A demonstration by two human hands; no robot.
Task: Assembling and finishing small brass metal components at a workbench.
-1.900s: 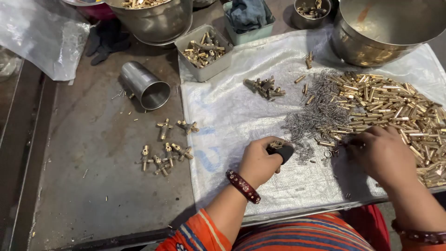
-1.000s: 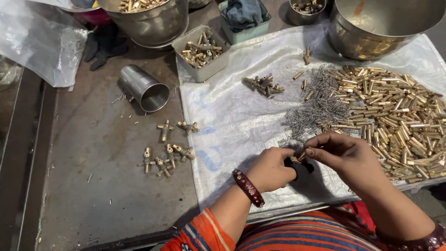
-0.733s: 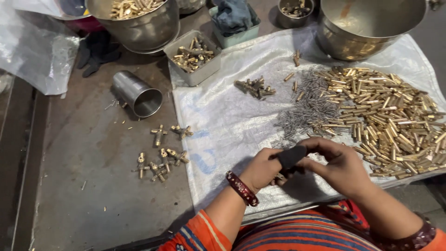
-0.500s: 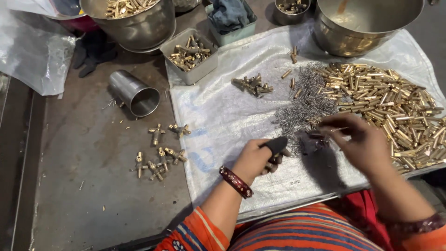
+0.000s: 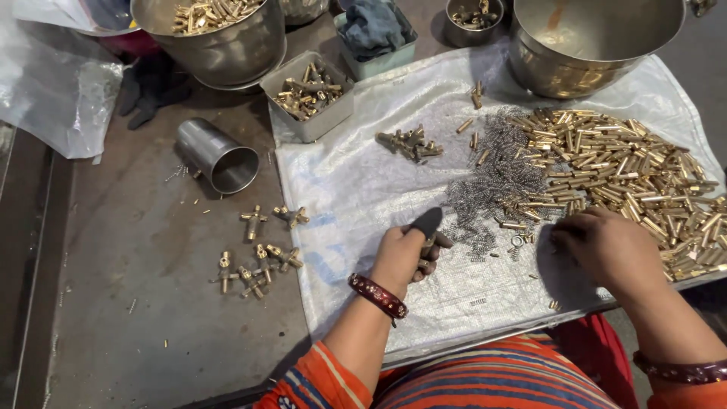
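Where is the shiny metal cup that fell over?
The cup lies on its side at the left of the head view, on the bare table just left of the white sheet.

Orange striped sleeves; maroon bangles (both wrists)

You are looking down on a dark, worn metal surface (image 5: pixel 136 333), scuffed and speckled with small bits of debris. Toward 9 o'clock a raised strip runs along its edge (image 5: pixel 34 250), with a darker channel beside it. A pale woven sheet (image 5: pixel 356 182) is spread over the surface from the centre out to 3 o'clock, creased and slightly shiny. At 10 o'clock a crumpled clear plastic bag (image 5: pixel 60 91) lies on the surface. The light is even and soft, giving dull glints on the metal and only faint shadows. No wall, window or floor shows.
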